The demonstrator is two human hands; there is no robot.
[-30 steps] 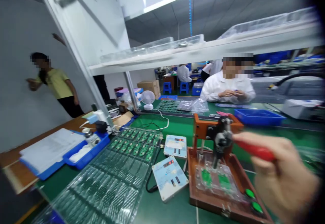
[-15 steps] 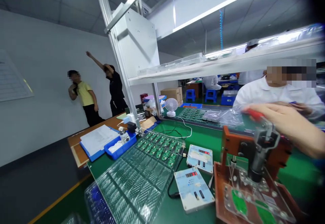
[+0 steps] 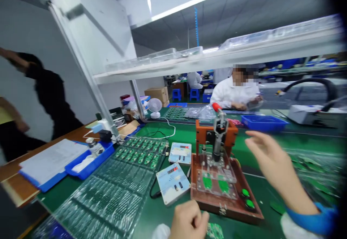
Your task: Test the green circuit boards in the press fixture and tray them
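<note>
Left hand and right hand, held well apart.
Left curled at the lower frame edge; right raised, fingers open, blue cuff at the wrist.

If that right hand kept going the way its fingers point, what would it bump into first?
The right hand would probably reach the orange frame of the test jig first, though depth is unclear.

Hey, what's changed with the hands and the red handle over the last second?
The right hand has let go of the red handle on the press and now hangs open to its right. The left hand has come into view at the bottom, beside a green circuit board. The tray of circuit boards stayed where it was.
</note>
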